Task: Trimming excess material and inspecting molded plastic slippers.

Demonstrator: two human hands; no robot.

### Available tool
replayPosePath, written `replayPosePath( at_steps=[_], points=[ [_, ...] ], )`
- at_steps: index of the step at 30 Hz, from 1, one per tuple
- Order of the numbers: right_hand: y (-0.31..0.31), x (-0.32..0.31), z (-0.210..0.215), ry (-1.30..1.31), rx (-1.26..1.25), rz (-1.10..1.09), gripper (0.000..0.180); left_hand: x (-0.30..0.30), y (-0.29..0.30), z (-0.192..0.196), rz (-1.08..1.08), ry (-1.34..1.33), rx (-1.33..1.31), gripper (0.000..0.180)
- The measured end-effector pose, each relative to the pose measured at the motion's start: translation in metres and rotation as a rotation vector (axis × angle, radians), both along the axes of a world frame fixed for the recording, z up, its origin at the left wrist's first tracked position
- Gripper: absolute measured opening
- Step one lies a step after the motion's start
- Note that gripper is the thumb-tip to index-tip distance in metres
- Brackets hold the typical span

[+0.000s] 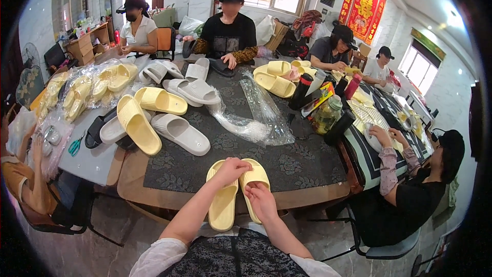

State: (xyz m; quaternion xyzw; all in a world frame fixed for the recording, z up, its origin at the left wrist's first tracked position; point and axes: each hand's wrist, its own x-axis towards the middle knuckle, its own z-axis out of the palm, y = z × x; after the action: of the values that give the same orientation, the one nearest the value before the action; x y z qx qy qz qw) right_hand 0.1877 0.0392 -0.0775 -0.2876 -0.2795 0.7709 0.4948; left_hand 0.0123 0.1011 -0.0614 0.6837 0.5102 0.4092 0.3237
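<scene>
Two pale yellow slippers lie side by side at the table's near edge, toes pointing away from me: a left slipper (pixel 222 208) and a right slipper (pixel 254 174). My left hand (pixel 231 170) lies across the left slipper's strap. Its fingertips are pinched together over the inner edge of the right slipper's strap; whatever is between them is too small to make out. Around the foot opening of the right slipper, my right hand (pixel 261 201) has its fingers curled against the strap's rear edge. Both heels reach past the table edge toward my lap.
Loose yellow slippers (pixel 138 125) and grey slippers (pixel 182 133) lie ahead to the left, beyond them bagged yellow pairs (pixel 77 95). Clear plastic bags (pixel 256 123) cover the middle. Bottles and a jar (pixel 326 115) stand right. Teal scissors (pixel 76 144) lie left. Several people work around the table.
</scene>
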Motion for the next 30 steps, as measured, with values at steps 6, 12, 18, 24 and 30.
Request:
replayPosePath(
  at_steps=[6, 12, 18, 24, 30],
  points=[
    [-0.006, 0.013, 0.005, -0.042, -0.02, 0.042, 0.041, 0.001, 0.002, -0.012, 0.061, -0.105, -0.006, 0.02],
    [-0.01, 0.021, 0.008, -0.085, -0.042, 0.104, 0.048, 0.004, -0.002, -0.011, 0.125, -0.142, 0.042, 0.018],
    [-0.01, 0.027, 0.006, -0.07, -0.055, 0.105, 0.05, 0.003, -0.001, -0.016, 0.208, -0.059, 0.09, 0.017],
    [-0.017, 0.042, 0.035, -0.327, 0.048, 0.209, 0.044, 0.007, -0.007, -0.004, 0.387, -0.08, 0.075, 0.015],
    [0.017, 0.046, 0.061, -0.774, 0.446, 0.163, 0.025, 0.001, -0.004, -0.005, 0.428, -0.221, 0.077, 0.017]
  ],
)
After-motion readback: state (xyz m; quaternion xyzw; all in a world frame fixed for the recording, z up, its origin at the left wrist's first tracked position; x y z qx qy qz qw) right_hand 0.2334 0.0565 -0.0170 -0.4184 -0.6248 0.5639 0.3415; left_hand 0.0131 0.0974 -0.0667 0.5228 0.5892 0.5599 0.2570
